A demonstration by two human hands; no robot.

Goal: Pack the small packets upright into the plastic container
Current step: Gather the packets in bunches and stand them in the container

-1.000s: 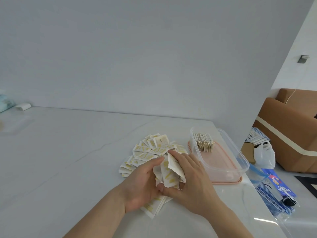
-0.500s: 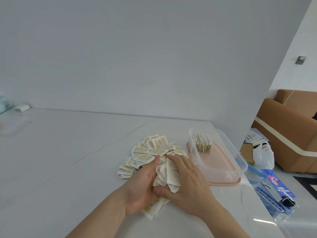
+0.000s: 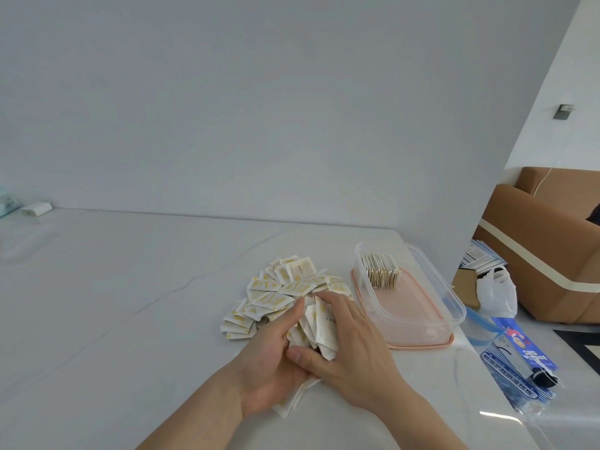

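Hands meet low at the near edge of the pale worktop [image 3: 130, 303]. The left hand [image 3: 269, 362] cups a bunch of small packets [image 3: 316, 326] from the left, its fingers curled around them; the right hand [image 3: 350, 349] closes over the same bunch from the right, thumb pressed in at the bottom and fingers wrapped over the top. Just beyond the hands, a loose heap of packets [image 3: 276, 293] lies flat on the worktop. To the right of that heap stands the clear plastic container [image 3: 422, 306] on a pink lid; a short row of packets [image 3: 381, 271] stands upright at its far end. Farther right, off the worktop, sits a white plastic bag [image 3: 496, 293].
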